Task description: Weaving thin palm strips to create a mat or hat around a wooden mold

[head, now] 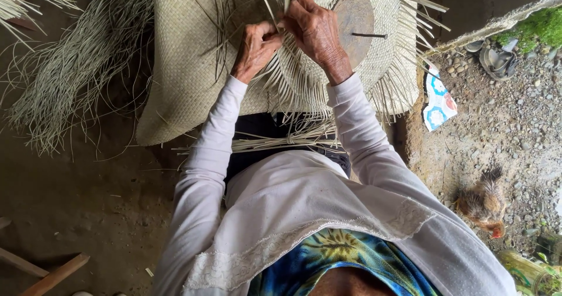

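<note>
The person's left hand (256, 45) and right hand (314, 30) meet over a half-woven straw piece (328, 79), fingertips almost touching. The left hand is curled shut on thin pale straw strands (275, 6) that rise just beyond its knuckles, thumb pressed against them. The right hand is closed on the same bunch of strands from the other side, its fingers bent tight around them.

Just right of the right hand, a round dark wooden block (354, 18) sits at the centre of the weaving, with loose straw ends fanning out beneath both wrists. To the left of the left hand and partly under it lies a finished woven mat (181, 68), flat and pale. Farther left of that hand, a heap of loose straw (70, 74) spreads over the dirt floor (88, 196).

Nearer the person than both hands, a tied bundle of straw (281, 141) lies across the lap. Well right of the right hand, a chicken (483, 205) stands on gravel.
</note>
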